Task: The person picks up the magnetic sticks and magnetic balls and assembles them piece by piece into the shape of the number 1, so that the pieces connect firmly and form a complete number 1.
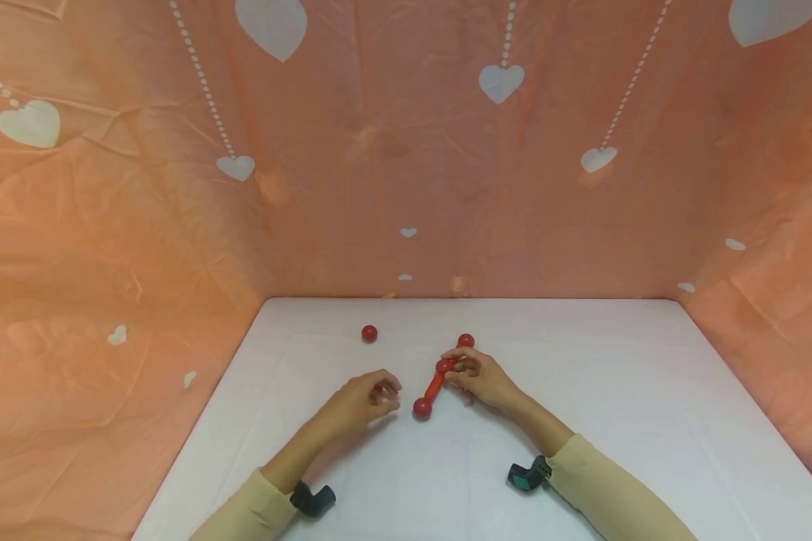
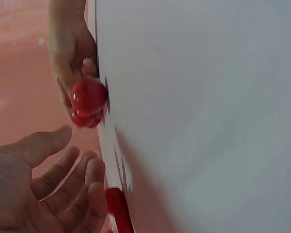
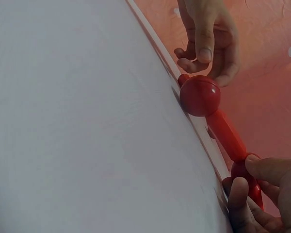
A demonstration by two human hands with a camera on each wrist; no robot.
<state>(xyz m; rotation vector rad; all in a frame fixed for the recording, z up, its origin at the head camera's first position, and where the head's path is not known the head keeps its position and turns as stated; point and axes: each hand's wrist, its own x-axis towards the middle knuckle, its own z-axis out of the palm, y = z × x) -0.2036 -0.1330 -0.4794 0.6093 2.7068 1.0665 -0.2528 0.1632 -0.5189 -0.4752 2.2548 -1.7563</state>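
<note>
My right hand [image 1: 483,379] pinches the middle ball [image 3: 241,170] of a red ball-and-rod piece between thumb and fingers. An orange-red rod [image 1: 434,387] runs from that ball to a near end ball [image 1: 422,409], and another red ball [image 1: 466,340] caps the far end. To the left of the piece, my left hand [image 1: 362,402] hovers over the table with relaxed, slightly bent fingers and holds nothing. Its fingertips face the near end ball, apart from it. Below the left fingers, the left wrist view catches part of a red piece [image 2: 118,208] with a white patch.
A loose red ball [image 1: 369,333] lies towards the back of the white table [image 1: 582,361]. Orange cloth [image 1: 433,173] with white hearts hangs behind the table and along both sides. Each wrist carries a dark camera, such as the right wrist's camera [image 1: 529,474].
</note>
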